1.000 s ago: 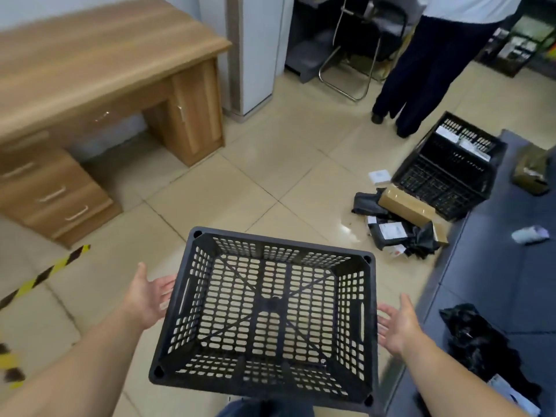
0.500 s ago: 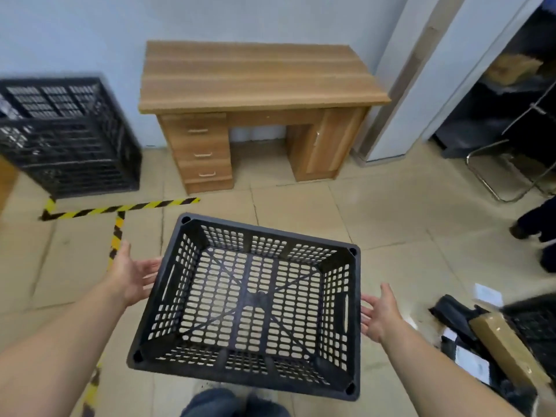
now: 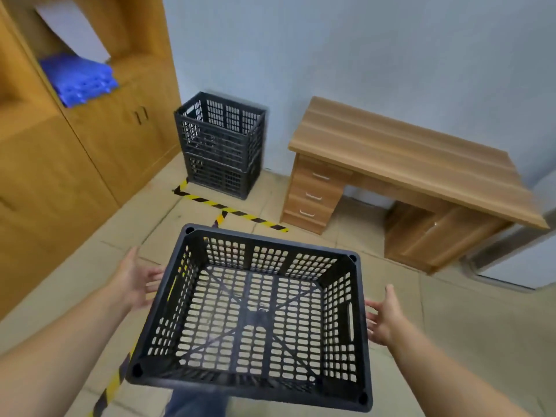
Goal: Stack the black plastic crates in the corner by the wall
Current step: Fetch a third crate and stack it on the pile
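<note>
The black crate [image 3: 255, 314] is carried level between both arms, nothing inside it, the floor showing through its mesh bottom. The left hand [image 3: 137, 279] and the right hand [image 3: 383, 316] sit flat against its short sides, fingers stretched out, thumbs up. Ahead in the corner, two more crates [image 3: 221, 144] stand stacked against the pale wall [image 3: 361, 49], beside a wooden cabinet [image 3: 90, 136] with blue trays [image 3: 79, 79] on its shelf. Yellow-and-black tape [image 3: 231, 210] marks the tiled floor [image 3: 469, 320]. A counter [image 3: 406, 158] with drawers stands to the right.
</note>
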`<state>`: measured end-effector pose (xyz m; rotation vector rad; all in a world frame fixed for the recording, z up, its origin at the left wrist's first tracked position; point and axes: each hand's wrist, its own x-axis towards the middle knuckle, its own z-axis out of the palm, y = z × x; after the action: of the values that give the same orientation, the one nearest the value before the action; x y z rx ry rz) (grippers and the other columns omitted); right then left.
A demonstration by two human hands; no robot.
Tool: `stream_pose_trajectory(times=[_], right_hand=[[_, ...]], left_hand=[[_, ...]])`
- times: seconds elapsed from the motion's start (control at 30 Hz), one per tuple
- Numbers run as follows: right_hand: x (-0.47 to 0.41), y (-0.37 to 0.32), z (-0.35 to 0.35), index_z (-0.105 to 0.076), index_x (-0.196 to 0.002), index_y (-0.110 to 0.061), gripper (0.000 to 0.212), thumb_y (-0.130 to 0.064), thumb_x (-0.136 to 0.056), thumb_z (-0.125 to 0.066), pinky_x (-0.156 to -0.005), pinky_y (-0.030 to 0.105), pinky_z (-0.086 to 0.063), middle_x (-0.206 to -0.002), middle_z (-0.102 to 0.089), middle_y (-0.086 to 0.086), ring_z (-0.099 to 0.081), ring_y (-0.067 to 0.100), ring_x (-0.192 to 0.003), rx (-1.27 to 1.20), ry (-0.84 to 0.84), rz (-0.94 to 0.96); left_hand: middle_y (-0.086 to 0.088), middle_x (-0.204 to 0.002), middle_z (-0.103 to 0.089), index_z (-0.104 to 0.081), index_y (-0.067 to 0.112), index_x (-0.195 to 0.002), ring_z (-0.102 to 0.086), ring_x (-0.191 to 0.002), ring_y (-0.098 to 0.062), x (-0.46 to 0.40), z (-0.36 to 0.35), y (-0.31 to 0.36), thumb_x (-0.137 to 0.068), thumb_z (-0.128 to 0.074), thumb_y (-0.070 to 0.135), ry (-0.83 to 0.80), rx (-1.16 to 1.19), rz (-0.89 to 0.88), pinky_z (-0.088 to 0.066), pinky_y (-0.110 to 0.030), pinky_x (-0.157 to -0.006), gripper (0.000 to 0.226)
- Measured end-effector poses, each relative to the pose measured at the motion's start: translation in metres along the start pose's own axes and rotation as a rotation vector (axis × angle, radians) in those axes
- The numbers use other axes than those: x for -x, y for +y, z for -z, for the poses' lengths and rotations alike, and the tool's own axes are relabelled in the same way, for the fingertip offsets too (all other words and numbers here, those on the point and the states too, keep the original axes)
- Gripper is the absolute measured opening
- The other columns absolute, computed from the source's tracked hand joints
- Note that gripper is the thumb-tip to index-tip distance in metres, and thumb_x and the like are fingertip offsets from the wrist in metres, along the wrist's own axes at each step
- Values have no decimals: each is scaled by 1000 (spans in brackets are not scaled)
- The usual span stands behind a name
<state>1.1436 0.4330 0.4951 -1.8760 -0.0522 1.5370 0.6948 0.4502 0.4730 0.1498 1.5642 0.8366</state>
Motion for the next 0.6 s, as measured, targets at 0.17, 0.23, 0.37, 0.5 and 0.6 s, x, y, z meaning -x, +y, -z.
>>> stream_pose_trajectory(times=[0.17,0.23,0.37,0.5,0.6], right_hand=[[2,-24,-95,-53,-122,-7,81,-73,-86,-22,-64,41,-46,-118,-55,18,-55,31,-89,89,-16,18],[-1,-32,-133,-53,-122,-6,82,-73,-86,-21,-65,42,-45,-114,-56,18,-55,31,-89,104,-14,14],[-7,-51,-209,-53,-124,-5,85,-74,-85,-21,-76,44,-45,-114,-56,19,-54,33,-95,115,-25,3],[-8,-72,-280,-50,-129,-5,86,-74,-85,-22,-86,45,-41,-120,-53,18,-51,32,-104,117,-39,13],[-8,-90,-323,-49,-127,-5,83,-72,-86,-24,-81,45,-43,-117,-53,18,-53,31,-93,106,-57,36]], left_hand=[[-12,-89,-53,-55,5,-89,-48,-82,-25,-25,54,47,-82,-11,77,3,98,19,-36,-41,-84,84],[-12,-84,-52,-54,5,-84,-46,-76,-23,-36,74,69,-83,-9,76,4,118,27,-35,-36,-75,84],[-13,-87,-53,-56,3,-91,-47,-77,-24,-67,114,122,-84,-8,75,-10,152,32,-35,-33,-70,86],[-14,-87,-53,-56,2,-93,-46,-79,-25,-98,143,177,-85,-8,74,1,149,15,-34,-34,-72,87],[-15,-101,-55,-53,2,-116,-49,-92,-27,-121,158,216,-85,-10,74,16,176,0,-36,-41,-85,89]])
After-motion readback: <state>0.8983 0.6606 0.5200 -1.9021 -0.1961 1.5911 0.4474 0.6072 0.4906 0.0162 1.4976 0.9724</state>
